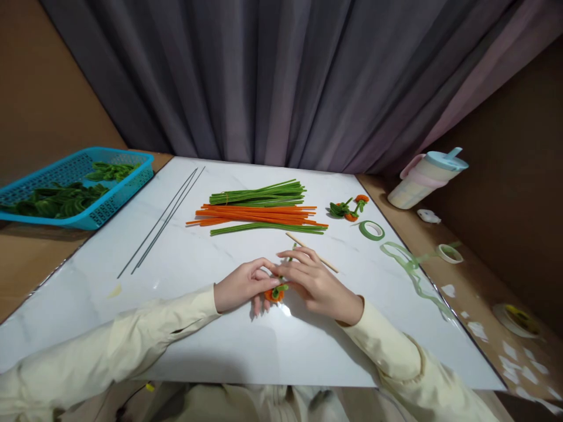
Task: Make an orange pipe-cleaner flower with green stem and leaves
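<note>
two hands, left hand [240,285] and right hand [313,280], fingers closed together pinching one orange-and-green flower [275,292] at frame centre, steadying it against the table [220,351]. pipe cleaner stock [259,211] lies sorted above, within reach.

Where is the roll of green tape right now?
In the head view, the green tape roll lies flat on the white table, right of the orange and green sticks, just below the small finished flowers.
</note>
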{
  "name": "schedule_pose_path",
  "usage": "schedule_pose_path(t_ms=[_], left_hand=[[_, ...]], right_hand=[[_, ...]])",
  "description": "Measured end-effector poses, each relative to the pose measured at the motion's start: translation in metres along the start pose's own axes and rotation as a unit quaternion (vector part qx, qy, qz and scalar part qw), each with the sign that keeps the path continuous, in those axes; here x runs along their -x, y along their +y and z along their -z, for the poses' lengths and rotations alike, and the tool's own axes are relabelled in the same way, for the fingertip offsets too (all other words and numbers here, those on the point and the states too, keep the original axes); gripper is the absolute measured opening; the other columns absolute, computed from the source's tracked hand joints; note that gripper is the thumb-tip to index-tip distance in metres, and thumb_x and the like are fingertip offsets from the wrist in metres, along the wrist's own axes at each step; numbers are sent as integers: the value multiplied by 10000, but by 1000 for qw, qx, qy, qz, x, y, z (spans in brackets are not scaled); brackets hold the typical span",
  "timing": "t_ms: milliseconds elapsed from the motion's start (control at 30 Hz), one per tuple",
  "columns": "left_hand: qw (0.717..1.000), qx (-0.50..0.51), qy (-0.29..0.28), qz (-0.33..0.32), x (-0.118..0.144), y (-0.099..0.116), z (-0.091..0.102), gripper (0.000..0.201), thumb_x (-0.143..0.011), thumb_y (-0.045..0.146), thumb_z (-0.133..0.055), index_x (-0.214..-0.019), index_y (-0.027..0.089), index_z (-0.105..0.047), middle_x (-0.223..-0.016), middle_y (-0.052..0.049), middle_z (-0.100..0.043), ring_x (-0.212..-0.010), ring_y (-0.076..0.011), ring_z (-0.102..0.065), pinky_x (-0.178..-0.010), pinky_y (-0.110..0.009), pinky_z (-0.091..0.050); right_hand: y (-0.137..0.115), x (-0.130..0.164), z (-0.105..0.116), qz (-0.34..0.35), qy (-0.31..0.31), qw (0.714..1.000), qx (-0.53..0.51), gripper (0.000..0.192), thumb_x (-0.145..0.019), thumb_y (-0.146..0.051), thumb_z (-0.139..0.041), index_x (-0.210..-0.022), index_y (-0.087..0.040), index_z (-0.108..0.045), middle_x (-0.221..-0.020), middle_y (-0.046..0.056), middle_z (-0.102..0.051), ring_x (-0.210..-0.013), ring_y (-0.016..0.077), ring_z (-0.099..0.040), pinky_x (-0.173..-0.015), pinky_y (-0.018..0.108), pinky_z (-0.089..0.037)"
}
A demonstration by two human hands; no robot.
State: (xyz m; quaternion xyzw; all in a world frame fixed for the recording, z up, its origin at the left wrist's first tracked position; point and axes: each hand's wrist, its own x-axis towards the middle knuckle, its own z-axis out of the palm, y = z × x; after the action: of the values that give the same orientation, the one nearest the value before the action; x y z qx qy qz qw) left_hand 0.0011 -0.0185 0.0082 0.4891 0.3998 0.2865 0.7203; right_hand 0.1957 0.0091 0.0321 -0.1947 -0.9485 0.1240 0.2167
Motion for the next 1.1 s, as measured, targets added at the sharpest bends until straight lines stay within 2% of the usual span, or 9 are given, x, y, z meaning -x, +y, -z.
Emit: schedule_pose_path(t_ms=[67, 167, 267, 433, 700, 900, 1000, 1100], left_hand=[[1000, 22, 1, -4, 1, 3, 0, 388, -734, 437, -638, -927, 161, -445, -602, 1, -607, -451, -146, -607, -332, -197, -467], [998, 58, -18, -6, 3, 8, 1, 387, -756, 426, -618, -985, 154, -466, -683, -45, -634, -576, -177, -646, -406, -239, -519], [997, 68, -30, -14, 5, 9, 2, 429, -715, 362, -679, -1039, 151, -494, -806, -70, -634, -690, -195, -660, -496, -273, -552], [999, 46, 10, -22, 3, 4, 3, 406, -720, 313, -685, -1052, 119, -554, -822, -72, -648, -693, -175, -670, -561, -254, -560], [996, 70, 60, -17, 3, 8, 3, 343, -715, 315, -691, -966, 91, -623, -768, -74, -698, -646, -164, -680, -647, -282, -573], [994, 72, 76, -22, 3, 6, 3, 342, -694, 336, -706, -930, 99, -636, -768, -68, -704, -644, -170, -684, -653, -290, -581], [994, 75, 77, -24, 2, 5, 3, 345, -695, 341, -705, -929, 99, -629, -749, -62, -700, -639, -170, -682, -651, -289, -577], [994, 73, 79, -28, 2, 6, 3, 342, -699, 342, -699, -924, 97, -617, -752, -64, -694, -647, -170, -680, -651, -290, -572]], right_hand=[[1, 1, -1, 15, 12, 1000, 13, 347, -797, 5, -401, -1067, -150, -554, -914, 74, -639, -973, 202, -526, -852, 402, -407], [3, 3, 1, 17, 34, 998, 48, 334, -803, 19, -351, -970, -138, -594, -804, 72, -631, -785, 171, -545, -689, 322, -430], [3, 4, 2, 14, 49, 995, 85, 306, -813, -9, -355, -936, -128, -609, -753, 72, -625, -729, 170, -542, -598, 287, -404], [1, 6, 3, 4, 45, 993, 108, 317, -781, -4, -359, -922, -130, -613, -704, 56, -616, -651, 159, -532, -518, 264, -350], [2, 7, 2, 5, 34, 994, 102, 312, -785, 0, -357, -937, -120, -602, -699, 58, -605, -641, 150, -530, -551, 253, -383], [2, 7, -1, -1, 26, 996, 86, 309, -804, -15, -351, -957, -117, -599, -698, 63, -608, -653, 150, -542, -553, 254, -406], [1, 6, 2, -12, 13, 998, 63, 286, -812, -36, -378, -984, -118, -592, -753, 75, -626, -726, 163, -562, -608, 273, -439], [1, 5, 13, -17, 18, 998, 54, 251, -826, -93, -445, -1037, -132, -576, -906, 92, -649, -886, 202, -567, -734, 342, -454]])
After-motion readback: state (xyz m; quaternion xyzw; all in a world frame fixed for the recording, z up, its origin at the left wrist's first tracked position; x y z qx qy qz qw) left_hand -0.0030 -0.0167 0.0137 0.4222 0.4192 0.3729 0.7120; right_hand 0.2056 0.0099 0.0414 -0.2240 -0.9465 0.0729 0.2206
